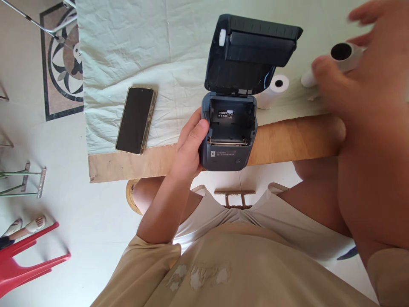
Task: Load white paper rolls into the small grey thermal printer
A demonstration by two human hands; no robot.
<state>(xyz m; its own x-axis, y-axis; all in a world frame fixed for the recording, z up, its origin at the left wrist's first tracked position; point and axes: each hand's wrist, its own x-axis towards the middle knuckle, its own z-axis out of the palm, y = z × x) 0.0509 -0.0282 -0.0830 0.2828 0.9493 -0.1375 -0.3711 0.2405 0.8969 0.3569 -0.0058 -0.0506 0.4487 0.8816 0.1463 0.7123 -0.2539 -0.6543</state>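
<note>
Printer (228,149), lid raised, is sitting over the bench (281,138)'s near edge; your left hand (191,147), partly hiding underneath, is gripping its left side. Your right hand (361,64), half-open, is blurring around a white roll (349,59); I can't tell if it's gripping.

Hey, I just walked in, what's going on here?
Someone's left hand is holding a dark device by its side, over the table's wooden edge, with the device's lid open. Their right hand is at a white roll, too blurred to tell whether it's gripped. Another white roll lies beside the device, and a phone lies off to the left.
</note>
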